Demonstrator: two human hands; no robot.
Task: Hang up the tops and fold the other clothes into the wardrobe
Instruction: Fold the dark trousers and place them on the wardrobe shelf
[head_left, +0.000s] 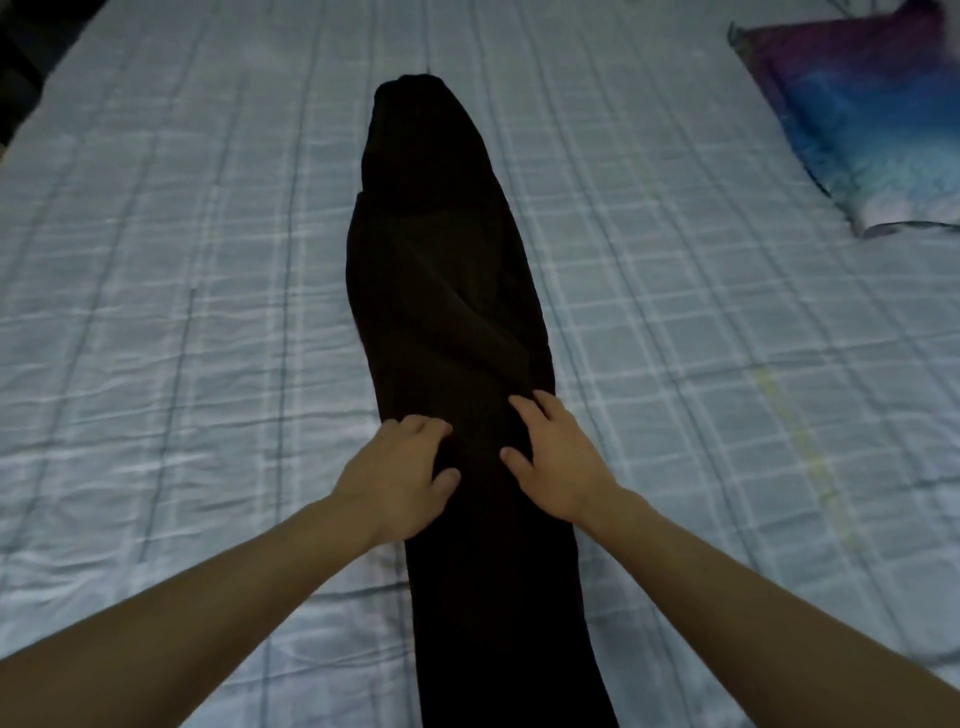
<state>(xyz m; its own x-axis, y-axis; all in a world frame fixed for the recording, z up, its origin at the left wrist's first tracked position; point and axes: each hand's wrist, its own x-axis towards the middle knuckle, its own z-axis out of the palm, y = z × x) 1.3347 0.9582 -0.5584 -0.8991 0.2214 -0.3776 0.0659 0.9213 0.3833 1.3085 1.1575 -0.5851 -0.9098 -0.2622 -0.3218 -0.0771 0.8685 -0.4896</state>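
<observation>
We look down on a bed (156, 312) that fills nearly the whole view, covered by a pale blue-grey checked sheet with thin darker lines and many fine wrinkles, most of them on the left half. The light is dim and cool. A long dark garment (447, 291), probably trousers folded lengthwise, lies flat down the middle of the bed, running from the near edge to its narrower far end. Our left hand (400, 478) rests on the garment's left edge with fingers curled, pinching a little of the cloth between thumb and fingertips. Our right hand (556, 462) lies just beside it on the cloth, fingers spread and pressed flat, gripping nothing. At the far right a pillow (862, 109) in a purple-and-blue galaxy print sits on the sheet, well apart from the garment. A dark strip of room shows at the far left corner, too dim to make out
</observation>
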